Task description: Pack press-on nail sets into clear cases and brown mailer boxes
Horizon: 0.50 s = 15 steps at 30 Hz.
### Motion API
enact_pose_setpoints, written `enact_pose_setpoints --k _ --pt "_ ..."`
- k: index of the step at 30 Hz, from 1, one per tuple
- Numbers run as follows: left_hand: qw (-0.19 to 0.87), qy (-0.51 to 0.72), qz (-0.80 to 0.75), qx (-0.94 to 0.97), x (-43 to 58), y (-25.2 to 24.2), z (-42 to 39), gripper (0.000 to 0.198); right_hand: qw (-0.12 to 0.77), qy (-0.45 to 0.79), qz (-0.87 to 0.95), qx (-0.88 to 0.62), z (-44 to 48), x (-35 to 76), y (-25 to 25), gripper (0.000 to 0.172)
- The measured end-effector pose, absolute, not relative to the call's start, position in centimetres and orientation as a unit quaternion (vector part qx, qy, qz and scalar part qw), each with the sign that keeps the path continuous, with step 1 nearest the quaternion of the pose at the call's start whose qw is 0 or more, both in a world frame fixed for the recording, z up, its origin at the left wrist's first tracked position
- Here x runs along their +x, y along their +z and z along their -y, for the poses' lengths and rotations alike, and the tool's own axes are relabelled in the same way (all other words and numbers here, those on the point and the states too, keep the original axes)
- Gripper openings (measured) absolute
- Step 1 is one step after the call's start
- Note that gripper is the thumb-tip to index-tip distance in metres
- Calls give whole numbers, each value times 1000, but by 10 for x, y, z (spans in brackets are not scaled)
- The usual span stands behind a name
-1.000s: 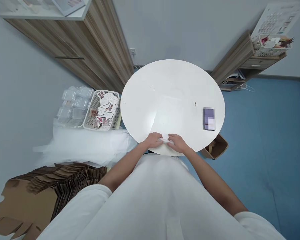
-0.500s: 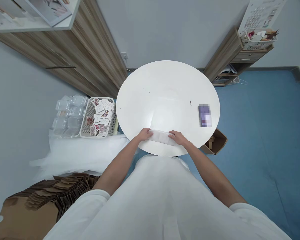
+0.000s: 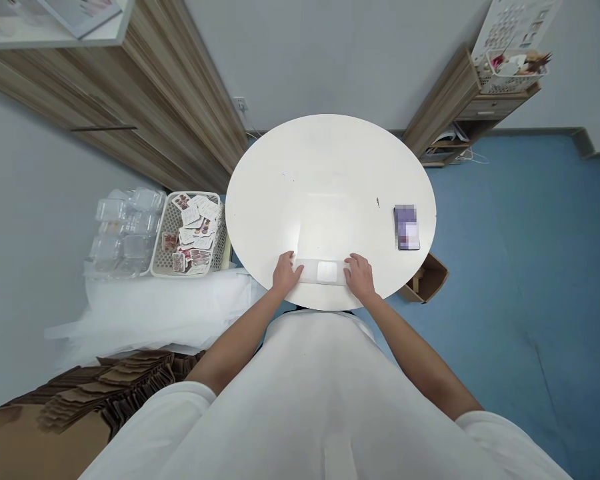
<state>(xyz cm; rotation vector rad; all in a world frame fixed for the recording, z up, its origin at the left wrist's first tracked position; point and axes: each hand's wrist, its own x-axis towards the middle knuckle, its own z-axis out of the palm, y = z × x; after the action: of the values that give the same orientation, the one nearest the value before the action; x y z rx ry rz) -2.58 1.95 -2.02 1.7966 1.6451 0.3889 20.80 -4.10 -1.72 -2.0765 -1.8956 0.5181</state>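
White strip (image 3: 309, 270) straighter than moment ago, bright square (image 3: 327, 271) now showing; seems flattened out. Lies on tabletop (image 3: 330, 167) between left fingers (image 3: 286, 259) and right fingers (image 3: 355, 259), touching ends; clamped or apart, cannot tell.

Pale walls (image 3: 320, 67) meet a blue floor (image 3: 505, 227) — a wood-grain cabinet (image 3: 180, 120) stands far left, a drawer unit (image 3: 450, 107) far right.
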Motion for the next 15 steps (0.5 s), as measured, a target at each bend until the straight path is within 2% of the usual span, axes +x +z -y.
enact_pose_setpoints --k 2,7,10,15 --pt "286 155 -561 761 -22 -15 -18 46 127 179 724 -654 42 206 -13 20" --pt "282 42 -352 892 -1 -7 -21 62 50 217 811 -541 35 203 -9 38" --pt "299 -7 -338 893 8 -7 -24 59 27 252 798 -547 28 202 -9 36" --pt "343 -13 -359 868 8 -5 -23 54 55 352 753 -553 28 205 0 41"
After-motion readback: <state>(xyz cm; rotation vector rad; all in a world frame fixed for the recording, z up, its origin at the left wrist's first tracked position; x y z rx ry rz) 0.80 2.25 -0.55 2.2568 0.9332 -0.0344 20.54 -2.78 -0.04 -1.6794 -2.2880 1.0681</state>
